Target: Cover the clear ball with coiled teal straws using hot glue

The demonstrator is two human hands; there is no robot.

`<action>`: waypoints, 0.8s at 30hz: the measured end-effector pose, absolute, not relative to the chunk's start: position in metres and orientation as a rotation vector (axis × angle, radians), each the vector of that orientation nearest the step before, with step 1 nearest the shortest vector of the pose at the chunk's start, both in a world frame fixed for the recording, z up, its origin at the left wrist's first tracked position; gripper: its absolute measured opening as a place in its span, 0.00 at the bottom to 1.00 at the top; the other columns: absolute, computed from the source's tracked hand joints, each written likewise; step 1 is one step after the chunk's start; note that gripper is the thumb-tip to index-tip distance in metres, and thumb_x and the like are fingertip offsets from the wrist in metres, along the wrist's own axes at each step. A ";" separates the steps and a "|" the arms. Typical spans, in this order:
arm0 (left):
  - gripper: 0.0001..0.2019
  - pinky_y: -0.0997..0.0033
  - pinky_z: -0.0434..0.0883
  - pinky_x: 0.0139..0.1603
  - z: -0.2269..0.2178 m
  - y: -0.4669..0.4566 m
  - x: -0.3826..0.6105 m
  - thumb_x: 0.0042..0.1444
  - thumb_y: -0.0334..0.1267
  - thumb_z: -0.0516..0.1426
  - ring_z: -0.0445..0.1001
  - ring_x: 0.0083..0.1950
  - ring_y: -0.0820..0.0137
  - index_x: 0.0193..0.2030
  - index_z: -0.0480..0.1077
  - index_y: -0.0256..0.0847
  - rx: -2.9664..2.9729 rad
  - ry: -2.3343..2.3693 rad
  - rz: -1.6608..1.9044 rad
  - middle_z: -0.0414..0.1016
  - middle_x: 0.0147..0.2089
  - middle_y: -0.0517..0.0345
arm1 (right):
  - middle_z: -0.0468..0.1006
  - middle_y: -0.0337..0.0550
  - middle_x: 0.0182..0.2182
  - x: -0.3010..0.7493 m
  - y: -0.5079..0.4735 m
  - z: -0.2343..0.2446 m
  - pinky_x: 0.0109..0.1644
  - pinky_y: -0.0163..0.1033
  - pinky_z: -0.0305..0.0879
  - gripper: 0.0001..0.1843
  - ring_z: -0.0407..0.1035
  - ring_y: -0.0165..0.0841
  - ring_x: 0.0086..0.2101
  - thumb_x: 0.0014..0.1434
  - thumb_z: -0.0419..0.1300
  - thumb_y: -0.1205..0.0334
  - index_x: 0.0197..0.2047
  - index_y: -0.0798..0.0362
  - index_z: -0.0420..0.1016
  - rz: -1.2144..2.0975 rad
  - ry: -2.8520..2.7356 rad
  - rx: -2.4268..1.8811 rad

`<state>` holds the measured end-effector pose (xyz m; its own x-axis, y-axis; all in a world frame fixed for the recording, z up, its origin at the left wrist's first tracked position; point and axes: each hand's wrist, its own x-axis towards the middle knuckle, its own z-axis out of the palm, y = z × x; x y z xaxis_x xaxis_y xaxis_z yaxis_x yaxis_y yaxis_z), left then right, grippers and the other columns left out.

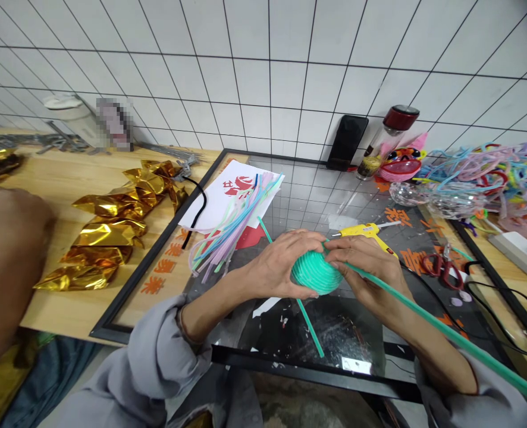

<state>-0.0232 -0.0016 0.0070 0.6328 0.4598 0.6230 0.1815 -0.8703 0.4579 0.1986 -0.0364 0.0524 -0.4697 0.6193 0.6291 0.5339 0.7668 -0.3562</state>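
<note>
My left hand (284,258) is wrapped round a green ball (316,273) with ridged rings, coiled from pipe cleaner. At the ball's upper right, the fingers of my right hand (368,264) pinch a green pipe cleaner (437,323), whose long tail runs over my right forearm to the lower right. Another straight green pipe cleaner (310,330) lies on the glass beneath my hands. Just behind my right hand rests a yellow glue gun (357,230).
Loose pastel pipe cleaners (234,223) lie on white paper (214,187). Red-handled scissors (444,267) and black cords are at right, near a heap of coloured pipe cleaners (491,178). A phone (347,142) and bottle (391,137) stand against the wall. Gold foil (107,238) lies left, beside another person's arm (11,261).
</note>
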 end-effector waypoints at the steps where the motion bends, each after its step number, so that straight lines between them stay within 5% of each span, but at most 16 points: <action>1: 0.36 0.47 0.70 0.66 0.007 -0.002 -0.023 0.49 0.50 0.71 0.71 0.65 0.50 0.59 0.61 0.40 2.506 0.510 1.099 0.72 0.61 0.37 | 0.84 0.45 0.41 0.199 -0.036 0.052 0.46 0.43 0.73 0.07 0.78 0.36 0.41 0.64 0.61 0.71 0.41 0.51 0.79 0.140 -2.173 -0.856; 8: 0.32 0.45 0.70 0.65 0.005 -0.004 -0.024 0.51 0.49 0.70 0.71 0.66 0.50 0.56 0.61 0.42 2.495 0.523 1.113 0.70 0.62 0.36 | 0.84 0.46 0.41 0.200 -0.037 0.052 0.46 0.43 0.72 0.07 0.78 0.36 0.41 0.64 0.60 0.72 0.41 0.52 0.78 0.141 -2.189 -0.870; 16: 0.41 0.43 0.69 0.66 0.005 -0.002 -0.022 0.49 0.49 0.71 0.71 0.65 0.48 0.64 0.57 0.41 2.502 0.546 1.064 0.71 0.62 0.36 | 0.84 0.46 0.42 0.200 -0.037 0.050 0.47 0.44 0.72 0.07 0.78 0.37 0.42 0.65 0.60 0.71 0.41 0.51 0.79 0.140 -2.161 -0.867; 24: 0.39 0.43 0.70 0.65 0.004 -0.002 -0.023 0.51 0.50 0.69 0.70 0.66 0.49 0.64 0.57 0.42 2.512 0.514 1.099 0.71 0.61 0.38 | 0.83 0.48 0.43 0.201 -0.037 0.046 0.49 0.44 0.71 0.07 0.77 0.36 0.43 0.64 0.61 0.71 0.42 0.53 0.78 0.157 -2.158 -0.860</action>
<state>-0.0226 -0.0016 0.0037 0.6332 0.4573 0.6244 0.1859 -0.8730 0.4509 0.2005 -0.0372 0.0459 -0.4567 0.6268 0.6313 0.5287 0.7620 -0.3740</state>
